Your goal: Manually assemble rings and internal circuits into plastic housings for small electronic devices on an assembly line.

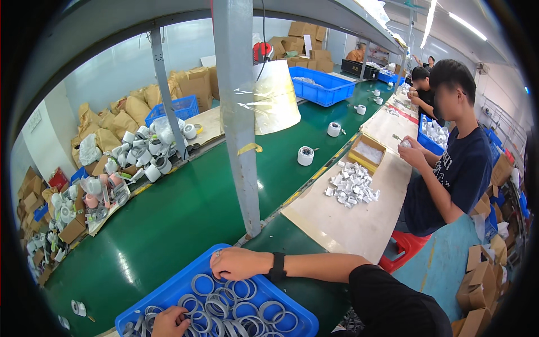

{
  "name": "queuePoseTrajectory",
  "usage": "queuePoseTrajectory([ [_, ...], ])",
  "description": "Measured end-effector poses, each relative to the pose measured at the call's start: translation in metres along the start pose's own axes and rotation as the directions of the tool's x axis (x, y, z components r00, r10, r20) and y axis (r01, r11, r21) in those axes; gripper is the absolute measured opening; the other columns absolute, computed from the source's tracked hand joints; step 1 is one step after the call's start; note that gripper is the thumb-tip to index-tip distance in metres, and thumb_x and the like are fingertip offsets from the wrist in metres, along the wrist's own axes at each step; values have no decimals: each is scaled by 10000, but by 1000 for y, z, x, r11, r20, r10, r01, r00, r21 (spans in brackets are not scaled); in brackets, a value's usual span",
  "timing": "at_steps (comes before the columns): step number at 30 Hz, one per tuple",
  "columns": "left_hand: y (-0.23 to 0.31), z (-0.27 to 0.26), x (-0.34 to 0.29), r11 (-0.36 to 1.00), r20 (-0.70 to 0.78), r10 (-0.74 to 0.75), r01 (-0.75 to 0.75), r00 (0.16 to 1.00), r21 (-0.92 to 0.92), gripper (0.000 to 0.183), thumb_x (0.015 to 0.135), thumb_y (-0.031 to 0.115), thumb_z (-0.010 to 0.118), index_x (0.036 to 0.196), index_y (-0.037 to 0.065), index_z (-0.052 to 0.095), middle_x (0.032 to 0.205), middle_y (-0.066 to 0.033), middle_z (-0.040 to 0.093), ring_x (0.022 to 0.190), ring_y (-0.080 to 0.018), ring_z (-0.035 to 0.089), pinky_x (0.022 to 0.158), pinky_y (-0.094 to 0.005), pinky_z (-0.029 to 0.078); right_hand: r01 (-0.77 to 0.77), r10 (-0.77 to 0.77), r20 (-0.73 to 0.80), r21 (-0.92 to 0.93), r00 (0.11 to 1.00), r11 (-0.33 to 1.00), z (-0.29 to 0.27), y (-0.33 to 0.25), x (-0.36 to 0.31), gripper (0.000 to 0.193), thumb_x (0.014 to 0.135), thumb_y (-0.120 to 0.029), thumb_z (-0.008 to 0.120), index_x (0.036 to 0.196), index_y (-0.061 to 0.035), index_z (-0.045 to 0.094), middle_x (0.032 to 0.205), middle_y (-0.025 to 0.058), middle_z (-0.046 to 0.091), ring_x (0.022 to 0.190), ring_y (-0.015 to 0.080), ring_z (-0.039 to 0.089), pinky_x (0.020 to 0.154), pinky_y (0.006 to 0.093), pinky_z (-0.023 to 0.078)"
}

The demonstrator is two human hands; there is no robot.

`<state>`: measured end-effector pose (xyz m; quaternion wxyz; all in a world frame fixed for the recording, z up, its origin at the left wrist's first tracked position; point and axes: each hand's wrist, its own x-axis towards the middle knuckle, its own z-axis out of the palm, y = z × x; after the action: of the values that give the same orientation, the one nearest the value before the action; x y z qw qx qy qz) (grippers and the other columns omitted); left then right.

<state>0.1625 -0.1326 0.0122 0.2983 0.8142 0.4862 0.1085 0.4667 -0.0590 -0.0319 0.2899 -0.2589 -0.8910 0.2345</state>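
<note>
A blue plastic tray (303,312) at the bottom of the head view holds many loose grey rings (218,306). My left hand (170,322) is low in the tray, with bent fingers and thumb closed at the edge of a grey ring. Over the tray's far corner lies my right hand (238,263), a ring on one finger and a black band on the wrist. Its fingers curl downward among the grey rings, and what the tips hold, if anything, is hidden.
A green conveyor belt (185,208) carries white round parts (305,155). A grey steel post (238,123) rises beyond my right hand. To the right, a person (449,146) sits at a board (303,216) with a pile of white pieces (352,184). White parts (143,149) are heaped left.
</note>
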Motion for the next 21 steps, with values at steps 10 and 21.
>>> queuePoseTrajectory([
  [10,-4,2,1,1000,-6,-15,15,1000,-22,277,674,62,703,924,-33,629,713,-104,613,556,-169,580,547,-288,457,-24,23,16,12,1000,1000,-2,-2,0,32,717,-28,578,720,-38,608,778,73,622,902,250,579,752,373,465],
  [21,-1,2,1,1000,-22,-6,6,1000,-17,275,668,47,706,918,-34,624,709,-104,611,559,-171,582,548,-289,458,-8,8,5,5,1000,1000,-1,0,0,32,712,-29,585,725,-42,612,783,70,625,901,250,580,750,368,466],
])
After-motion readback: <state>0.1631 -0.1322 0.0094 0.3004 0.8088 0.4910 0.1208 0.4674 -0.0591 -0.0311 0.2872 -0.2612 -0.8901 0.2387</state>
